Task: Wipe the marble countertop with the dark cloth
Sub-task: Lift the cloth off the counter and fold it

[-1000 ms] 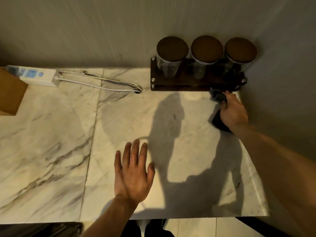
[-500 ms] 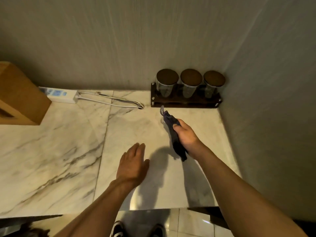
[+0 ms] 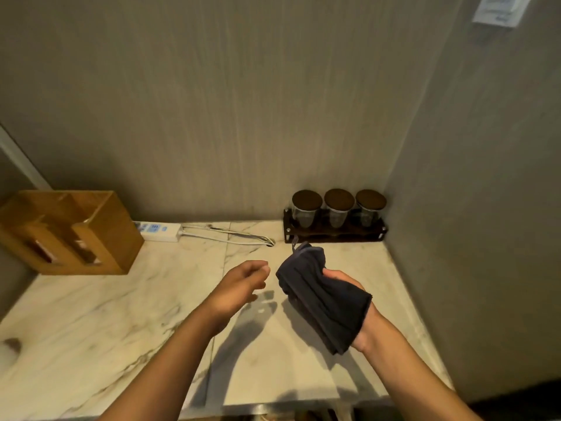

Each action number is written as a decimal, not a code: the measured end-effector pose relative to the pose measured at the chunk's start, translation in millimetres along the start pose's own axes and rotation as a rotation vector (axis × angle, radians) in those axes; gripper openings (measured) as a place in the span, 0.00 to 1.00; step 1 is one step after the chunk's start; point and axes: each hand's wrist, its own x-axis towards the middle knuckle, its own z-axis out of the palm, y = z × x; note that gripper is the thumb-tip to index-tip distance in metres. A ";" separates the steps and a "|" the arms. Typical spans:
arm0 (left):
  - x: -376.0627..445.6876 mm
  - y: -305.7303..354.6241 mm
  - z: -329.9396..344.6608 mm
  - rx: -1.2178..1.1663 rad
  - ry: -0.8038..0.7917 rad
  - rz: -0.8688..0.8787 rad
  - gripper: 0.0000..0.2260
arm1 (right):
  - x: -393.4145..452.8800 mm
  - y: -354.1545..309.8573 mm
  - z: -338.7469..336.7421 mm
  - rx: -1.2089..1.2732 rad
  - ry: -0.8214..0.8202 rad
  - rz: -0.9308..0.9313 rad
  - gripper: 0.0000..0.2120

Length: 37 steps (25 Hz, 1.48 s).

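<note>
A dark cloth (image 3: pixel 321 296) lies folded across the palm of my right hand (image 3: pixel 349 287), lifted above the white veined marble countertop (image 3: pixel 106 314). The cloth hides most of that hand; a small loop sticks up from its far end. My left hand (image 3: pixel 239 287) hovers just left of the cloth, fingers loosely curled and apart, holding nothing. Both hands cast shadows on the marble below them.
A dark rack with three lidded glass jars (image 3: pixel 335 215) stands in the back right corner. A white power strip (image 3: pixel 158 230) with cables lies along the back wall. A wooden box (image 3: pixel 66 232) sits at the left. Walls close the back and right side.
My right hand has lifted the cloth off the back right corner and turned palm up with it. My left hand rose from the marble toward the cloth. The view pulled back.
</note>
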 end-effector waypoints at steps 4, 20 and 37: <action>-16.4 21.1 -7.7 -0.053 -0.174 0.010 0.13 | -18.9 9.6 17.1 -0.026 -0.059 0.011 0.17; -43.7 -3.8 -59.4 -0.201 -0.068 -0.067 0.05 | -7.0 68.0 29.1 0.293 -0.243 0.229 0.28; -72.0 -149.5 -142.9 -0.611 0.398 -0.365 0.07 | 149.3 113.5 149.4 -0.909 0.056 -0.108 0.17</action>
